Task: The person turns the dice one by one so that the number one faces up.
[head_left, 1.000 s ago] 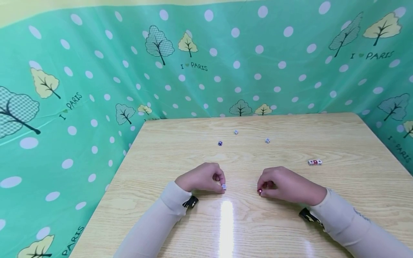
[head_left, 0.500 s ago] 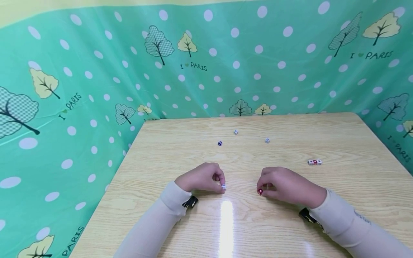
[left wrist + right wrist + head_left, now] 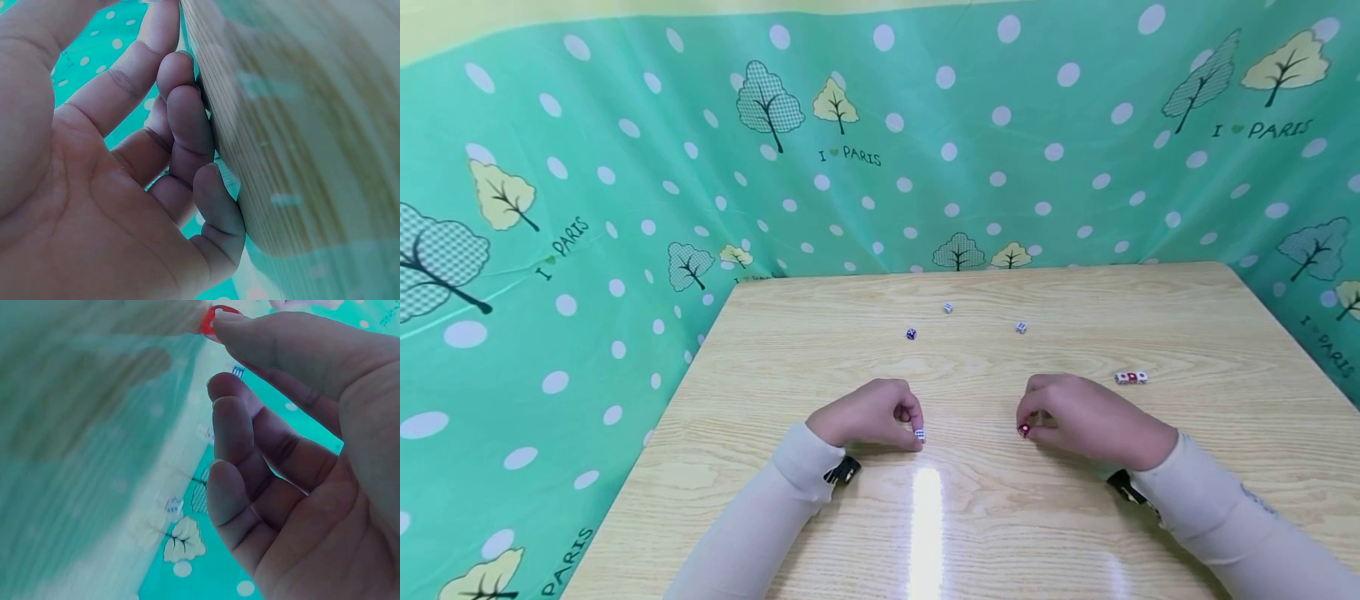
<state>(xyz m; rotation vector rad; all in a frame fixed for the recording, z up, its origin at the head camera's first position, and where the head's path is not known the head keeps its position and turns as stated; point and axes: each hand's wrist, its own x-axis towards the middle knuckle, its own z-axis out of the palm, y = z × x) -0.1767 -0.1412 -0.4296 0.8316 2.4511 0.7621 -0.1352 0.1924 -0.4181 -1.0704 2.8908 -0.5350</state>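
In the head view my left hand (image 3: 876,414) pinches a white die (image 3: 921,435) between thumb and index finger, low at the table. My right hand (image 3: 1078,419) pinches a red die (image 3: 1024,431) to the right of it, a short gap away. The red die (image 3: 219,320) also shows at the thumb tip in the right wrist view, while the other fingers curl loosely below. From the left wrist the curled fingers (image 3: 187,125) rest along the table surface, and the white die is out of that view.
Farther back on the wooden table (image 3: 820,333) lie a blue die (image 3: 912,334) and two white dice, one at the back (image 3: 948,308) and another to its right (image 3: 1021,328). A short row of white and red dice (image 3: 1131,378) lies at the right. A green patterned curtain (image 3: 850,167) surrounds the table.
My right hand has moved a little to the right and away from me, carrying the red die. The left hand and its white die have stayed in place.
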